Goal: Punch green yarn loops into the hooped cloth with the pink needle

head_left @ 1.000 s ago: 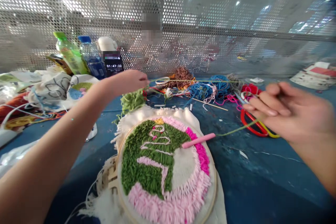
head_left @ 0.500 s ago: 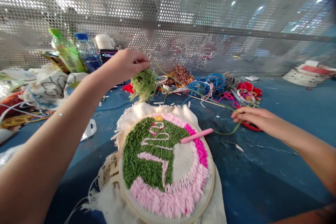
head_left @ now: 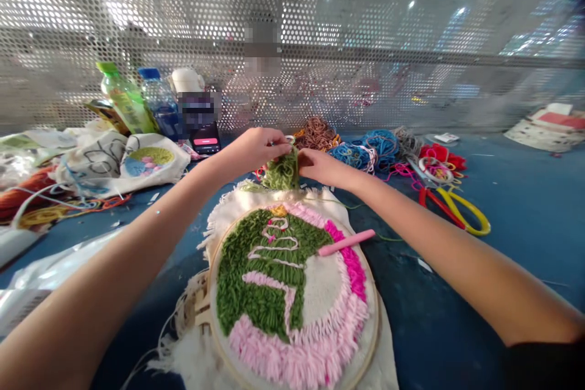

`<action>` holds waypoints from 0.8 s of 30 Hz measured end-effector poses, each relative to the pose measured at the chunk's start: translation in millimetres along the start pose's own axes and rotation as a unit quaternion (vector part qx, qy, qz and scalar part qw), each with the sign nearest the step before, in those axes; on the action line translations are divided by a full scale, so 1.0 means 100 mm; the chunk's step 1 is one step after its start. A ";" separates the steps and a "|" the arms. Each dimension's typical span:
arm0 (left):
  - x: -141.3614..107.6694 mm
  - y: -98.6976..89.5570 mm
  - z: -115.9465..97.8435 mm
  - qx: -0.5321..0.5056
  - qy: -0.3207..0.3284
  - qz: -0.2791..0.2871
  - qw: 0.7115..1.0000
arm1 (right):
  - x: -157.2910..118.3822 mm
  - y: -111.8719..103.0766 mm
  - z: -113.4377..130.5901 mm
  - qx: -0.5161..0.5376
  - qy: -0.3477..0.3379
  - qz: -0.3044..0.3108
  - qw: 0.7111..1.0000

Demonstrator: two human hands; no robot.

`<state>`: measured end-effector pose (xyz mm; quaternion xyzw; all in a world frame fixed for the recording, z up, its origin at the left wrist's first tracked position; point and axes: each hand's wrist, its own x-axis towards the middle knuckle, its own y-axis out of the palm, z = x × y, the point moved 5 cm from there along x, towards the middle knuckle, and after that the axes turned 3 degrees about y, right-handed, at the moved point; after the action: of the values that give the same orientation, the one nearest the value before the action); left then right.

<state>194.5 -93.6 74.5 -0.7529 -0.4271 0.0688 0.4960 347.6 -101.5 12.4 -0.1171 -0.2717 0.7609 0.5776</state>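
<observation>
A bundle of light green yarn (head_left: pixel 282 172) hangs just beyond the hoop, with my left hand (head_left: pixel 269 145) closed on its top. My right hand (head_left: pixel 316 166) pinches the yarn at the bundle's right side. The fingertips are partly hidden. In front of me lies a round embroidery hoop (head_left: pixel 377 317) stretching white cloth, worked with dark green, pale pink and magenta loops. A pink punch needle (head_left: pixel 346 243) rests across its right side. From behind my right forearm, a thin green strand (head_left: pixel 388 239) runs toward the punch needle.
Brown yarn (head_left: pixel 315 133), blue yarn (head_left: pixel 378 147) and red yarn (head_left: pixel 450 155) lie along the back. Yellow-and-red scissors (head_left: pixel 478 219) sit right of the hoop. At the back left stand a green-capped bottle (head_left: pixel 125 100), a blue-capped bottle (head_left: pixel 159 106) and a phone (head_left: pixel 205 134).
My right hand has moved left from beside the scissors to the yarn bundle. My left hand has shifted right and lower with the bundle, so both hands are now together at it.
</observation>
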 end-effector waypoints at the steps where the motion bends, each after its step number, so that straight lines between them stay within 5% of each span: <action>1: 0.01 0.04 0.04 -0.012 -0.012 -0.002 1.000 | 0.01 0.02 -0.05 0.007 0.007 -0.007 1.000; 9: 0.03 0.26 0.27 -0.079 -0.126 0.024 0.989 | -0.16 -0.15 -0.04 0.025 0.002 -0.046 0.999; 13: 0.01 0.22 0.32 -0.073 -0.165 0.052 0.982 | -0.32 0.02 0.23 -0.030 -0.068 -0.009 0.997; 19: 0.00 -0.03 0.29 -0.059 -0.188 0.069 0.978 | -0.55 0.48 0.49 -0.357 -0.137 0.100 0.919; 24: -0.10 -0.06 0.25 -0.007 -0.198 0.150 0.969 | -0.54 0.47 0.50 -0.395 -0.171 0.112 0.896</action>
<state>171.8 -82.6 63.5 -0.7833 -0.3992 0.2875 0.3800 300.9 -174.9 20.6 -0.2332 -0.6293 0.6593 0.3391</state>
